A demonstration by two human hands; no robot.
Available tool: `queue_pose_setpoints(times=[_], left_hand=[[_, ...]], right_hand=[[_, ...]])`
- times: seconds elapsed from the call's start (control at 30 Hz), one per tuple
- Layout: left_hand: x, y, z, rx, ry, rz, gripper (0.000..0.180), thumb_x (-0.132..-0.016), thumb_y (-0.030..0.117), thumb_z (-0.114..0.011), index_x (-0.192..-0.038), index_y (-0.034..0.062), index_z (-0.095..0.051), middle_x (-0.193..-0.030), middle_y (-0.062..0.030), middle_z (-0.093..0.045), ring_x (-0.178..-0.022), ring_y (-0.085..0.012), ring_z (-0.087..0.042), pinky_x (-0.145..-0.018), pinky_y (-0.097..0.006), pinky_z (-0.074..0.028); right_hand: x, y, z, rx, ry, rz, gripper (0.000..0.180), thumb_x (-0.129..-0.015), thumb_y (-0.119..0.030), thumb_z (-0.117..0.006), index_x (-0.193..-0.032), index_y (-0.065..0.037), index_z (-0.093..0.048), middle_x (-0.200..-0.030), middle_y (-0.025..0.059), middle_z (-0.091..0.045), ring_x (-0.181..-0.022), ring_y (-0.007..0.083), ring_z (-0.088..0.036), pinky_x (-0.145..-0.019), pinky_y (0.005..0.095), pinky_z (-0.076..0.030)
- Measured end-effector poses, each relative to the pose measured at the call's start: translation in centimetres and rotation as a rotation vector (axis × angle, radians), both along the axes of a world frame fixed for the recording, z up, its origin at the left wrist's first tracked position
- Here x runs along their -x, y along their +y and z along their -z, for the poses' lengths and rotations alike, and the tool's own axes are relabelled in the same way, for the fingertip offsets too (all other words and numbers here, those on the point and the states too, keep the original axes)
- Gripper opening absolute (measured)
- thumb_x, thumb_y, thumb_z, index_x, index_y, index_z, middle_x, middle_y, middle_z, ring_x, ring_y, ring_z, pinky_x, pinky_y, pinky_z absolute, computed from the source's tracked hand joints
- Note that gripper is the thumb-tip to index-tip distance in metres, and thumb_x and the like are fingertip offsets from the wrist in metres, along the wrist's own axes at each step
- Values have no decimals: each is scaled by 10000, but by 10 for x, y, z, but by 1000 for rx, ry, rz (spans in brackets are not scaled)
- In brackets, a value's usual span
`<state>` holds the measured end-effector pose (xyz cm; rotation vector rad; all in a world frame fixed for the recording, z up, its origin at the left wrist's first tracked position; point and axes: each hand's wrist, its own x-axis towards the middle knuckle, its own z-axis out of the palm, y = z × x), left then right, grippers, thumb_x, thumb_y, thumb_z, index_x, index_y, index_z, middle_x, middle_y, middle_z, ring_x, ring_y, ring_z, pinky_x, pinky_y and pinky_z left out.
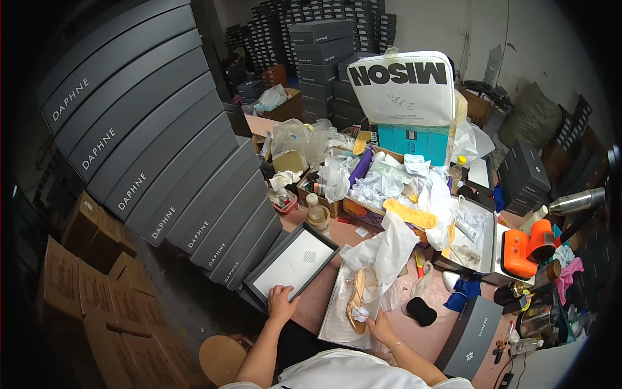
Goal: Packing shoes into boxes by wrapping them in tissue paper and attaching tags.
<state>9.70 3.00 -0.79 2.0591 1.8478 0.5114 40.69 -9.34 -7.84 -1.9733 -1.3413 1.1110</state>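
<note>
My left hand (283,305) is closed over the near rim of a dark grey shoe box part (326,238) with a white inside, its fingers reaching onto the white. To the right lies a shallow white box part (328,322) lined with white tissue paper (391,243). A tan strappy sandal (355,295) lies in it, with crumpled white paper (360,314) near its toe. My right hand (383,329) is at the box's right side, beside the sandal's toe. Its fingers are bent and partly hidden, so what they grip is unclear.
A tall leaning stack of dark shoe boxes (149,129) rises at the left, above brown cartons (97,298). Behind the sandal stands a carton full of crumpled paper (389,178). A black oval pad (421,312), a closed grey shoe box (471,337) and an orange device (516,253) are at the right.
</note>
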Motion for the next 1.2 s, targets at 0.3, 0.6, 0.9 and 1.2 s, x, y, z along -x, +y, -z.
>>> queue_pose_setpoints(times=[0.3,0.6,0.9,1.2], left_hand=[[1,1,1,3,14,4,403,-756,285,-739,-1110,118,-641,-1101,-118,-542,-1077,-317,-486,-934,-422,-422],[-1,0,1,24,15,-15,401,-754,290,-739,-1106,124,-644,-1105,-116,-541,-1083,-318,-484,-929,-424,-426],[-6,6,-19,96,34,27,519,-764,329,-739,-1198,83,-595,-1169,-144,-539,-1147,-320,-474,-957,-430,-410],[-128,159,-259,-321,-678,392,703,-854,140,-690,-1443,47,-316,-1053,-125,-596,-831,-120,-608,-731,-269,-495]], right_hand=[[-2,2,-1,38,-16,-56,747,-833,-231,-562,-1416,80,-215,-1213,370,-444,-1113,494,-496,-970,464,-420],[-5,5,0,98,-28,-105,781,-830,-221,-566,-1430,84,-169,-1220,366,-446,-1115,480,-503,-963,462,-426],[-7,5,15,83,-31,-101,769,-833,-235,-578,-1434,46,-190,-1217,367,-453,-1109,481,-508,-958,464,-429],[-8,10,-13,64,-28,-128,689,-825,-241,-577,-1376,51,-283,-1061,356,-580,-1007,464,-585,-898,478,-465]])
